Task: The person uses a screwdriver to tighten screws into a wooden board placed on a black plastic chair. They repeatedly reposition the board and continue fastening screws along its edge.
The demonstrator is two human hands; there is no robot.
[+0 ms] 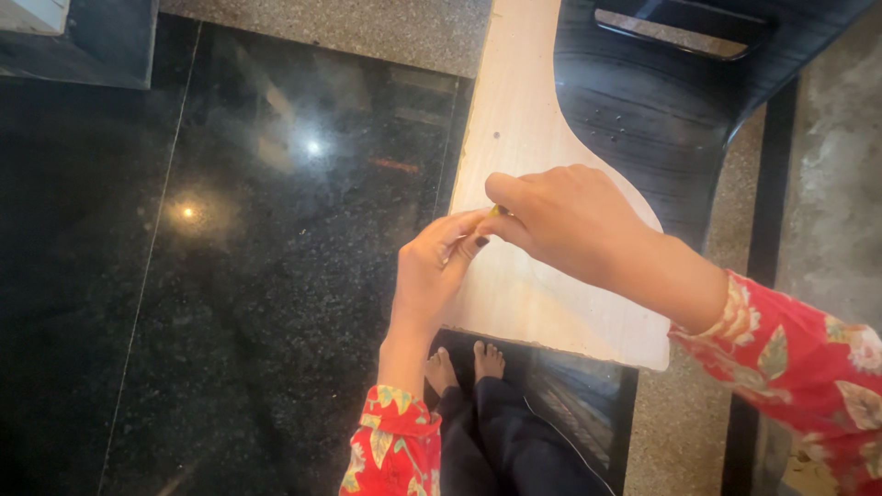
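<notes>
From the head camera, the left hand (430, 268) and right hand (560, 220) meet fingertip to fingertip, both pinched shut on a small yellowish object (496, 211), mostly hidden between them, just above the pale wooden board (524, 119).

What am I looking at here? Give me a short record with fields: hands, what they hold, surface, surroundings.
left hand: fingertips pinch a small yellowish item
right hand: pinches the same item from the other side
item: too small to identify
surface: pale wooden board, curved on one edge, under both hands
beside board: black chair
floor: dark polished stone floor
also seen: bare feet, red floral sleeves
</notes>
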